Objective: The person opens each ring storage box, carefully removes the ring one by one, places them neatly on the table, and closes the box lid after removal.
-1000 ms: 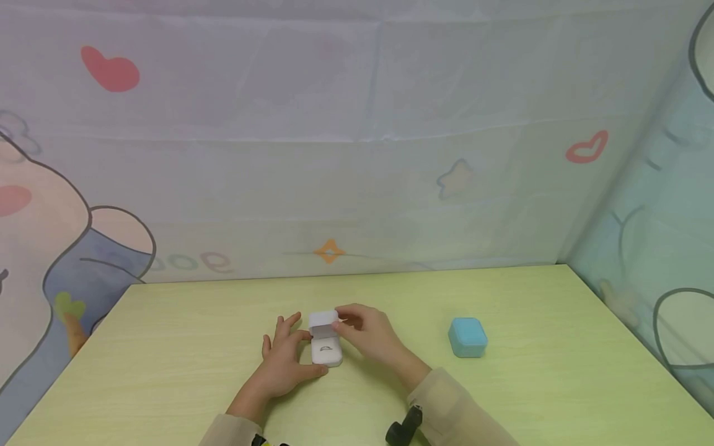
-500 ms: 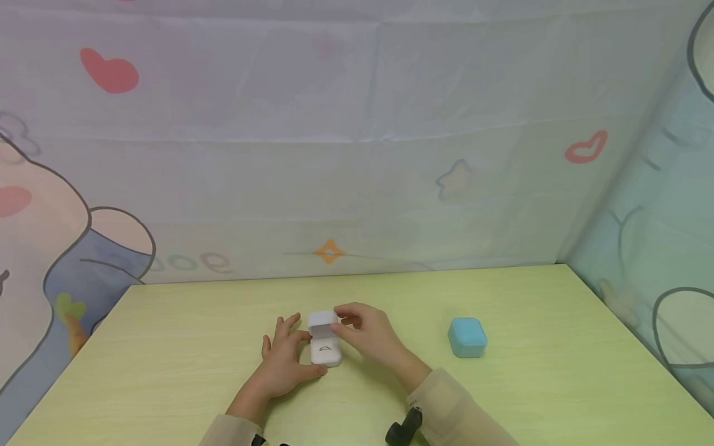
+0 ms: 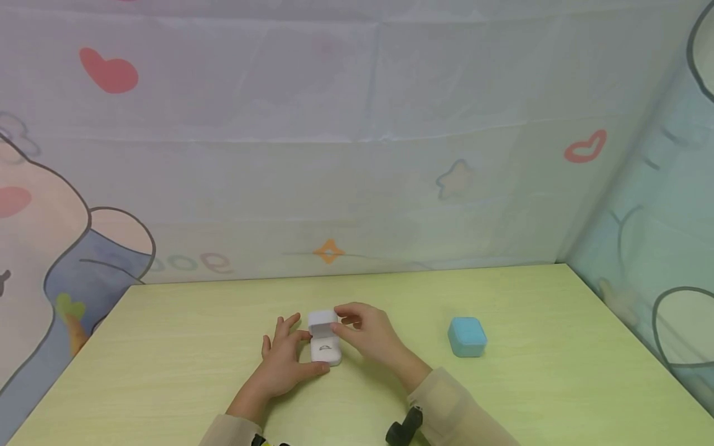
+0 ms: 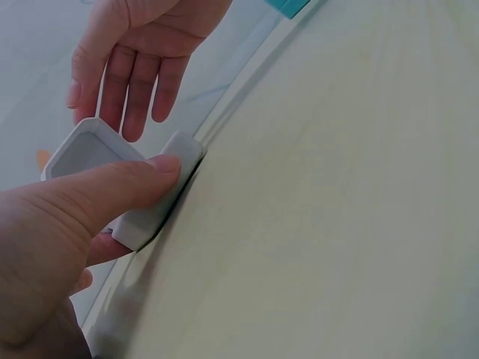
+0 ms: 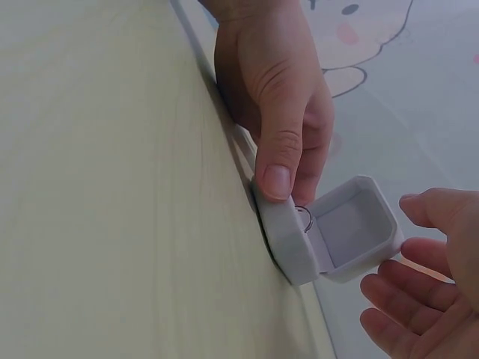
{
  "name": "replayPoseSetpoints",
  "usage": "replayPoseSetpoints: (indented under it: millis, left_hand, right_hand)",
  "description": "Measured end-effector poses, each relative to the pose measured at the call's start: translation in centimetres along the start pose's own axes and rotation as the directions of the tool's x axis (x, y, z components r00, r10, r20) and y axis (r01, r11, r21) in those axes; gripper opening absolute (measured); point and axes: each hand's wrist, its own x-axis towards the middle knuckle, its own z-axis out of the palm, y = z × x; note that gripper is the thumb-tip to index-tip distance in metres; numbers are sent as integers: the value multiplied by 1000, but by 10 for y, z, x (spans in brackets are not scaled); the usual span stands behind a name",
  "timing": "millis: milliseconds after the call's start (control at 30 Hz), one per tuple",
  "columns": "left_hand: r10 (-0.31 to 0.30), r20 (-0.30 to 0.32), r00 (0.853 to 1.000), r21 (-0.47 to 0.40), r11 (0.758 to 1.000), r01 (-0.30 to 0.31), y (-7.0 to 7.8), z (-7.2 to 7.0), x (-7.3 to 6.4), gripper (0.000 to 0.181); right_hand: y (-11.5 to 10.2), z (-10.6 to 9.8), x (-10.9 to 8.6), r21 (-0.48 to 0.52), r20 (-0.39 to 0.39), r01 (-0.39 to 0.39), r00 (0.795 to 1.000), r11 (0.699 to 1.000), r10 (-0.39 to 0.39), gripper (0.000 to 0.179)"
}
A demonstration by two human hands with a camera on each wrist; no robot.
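In the head view a small white ring box (image 3: 326,351) stands on the table with its lid (image 3: 322,322) raised. A thin silver-coloured ring (image 5: 304,218) sticks up from its cushion. My left hand (image 3: 283,367) grips the base from the left, thumb (image 4: 153,176) along the front and forefinger behind. My right hand (image 3: 369,333) is at the lid's right side. In the right wrist view its forefinger tip is right at the lid's corner, while the thumb (image 5: 434,206) shows a small gap from the rim. The other fingers are loosely extended.
To the right of the hands, a light blue box (image 3: 467,337) sits on the pale yellow-green table (image 3: 535,384). A cloth backdrop (image 3: 357,155) printed with cartoons rises behind the table's far edge, and another stretch of it lines the right side.
Almost nothing differs. My left thumb has shifted very slightly along the front of the ring box; the right hand and the raised lid stay in place.
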Motion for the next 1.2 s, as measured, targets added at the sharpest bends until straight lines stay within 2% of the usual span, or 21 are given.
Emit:
replayPoseSetpoints:
  millis: [367,1200]
  left_hand:
    - [-3,-2,1000,-7,1000,3,0,0,-1,65]
    - [-7,-3,1000,-10,1000,7,-1,0,0,65]
  right_hand:
    - [-1,0,0,8,-8,6,1000,1000,-6,30]
    - [-4,2,-1,-64,-13,27,1000,998,-28,20]
